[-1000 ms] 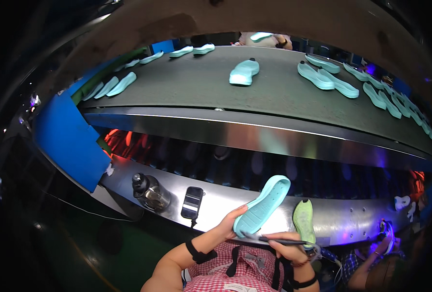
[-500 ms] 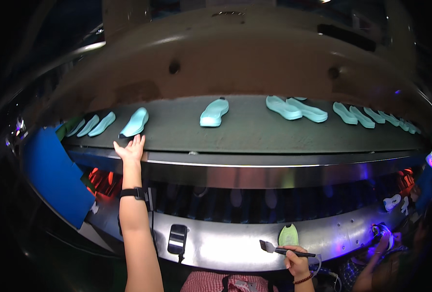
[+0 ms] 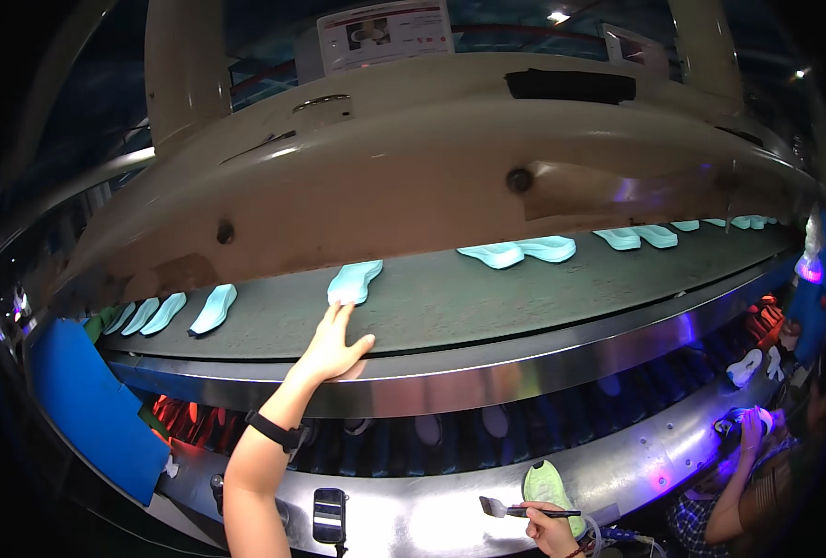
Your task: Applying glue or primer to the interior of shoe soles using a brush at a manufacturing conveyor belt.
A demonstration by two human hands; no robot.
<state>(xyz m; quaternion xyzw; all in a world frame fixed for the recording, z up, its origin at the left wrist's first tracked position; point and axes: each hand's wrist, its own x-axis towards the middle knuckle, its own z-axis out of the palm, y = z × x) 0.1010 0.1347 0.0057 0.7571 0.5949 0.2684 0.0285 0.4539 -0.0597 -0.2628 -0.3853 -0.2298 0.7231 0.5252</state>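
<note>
Stretched over the conveyor belt, my left hand has its fingers extended and thumb apart. Its fingertips meet the near end of a pale turquoise shoe sole; I cannot tell whether they grip it. A second sole lies to the left of it, with a dark spot at its near end. At the lower right, my right hand is closed around the handle of a flat brush, bristles pointing left. Just behind that hand stands a light green shoe upper on the metal ledge.
More soles lie along the belt beneath a brown machine hood. Dark shoes fill a lower channel. A black device rests on the metal ledge. Far right, a co-worker's hands hold a shoe.
My left hand has moved right, from beside the left sole to the near end of another. The view has shifted and tilted. My right hand still holds the brush.
</note>
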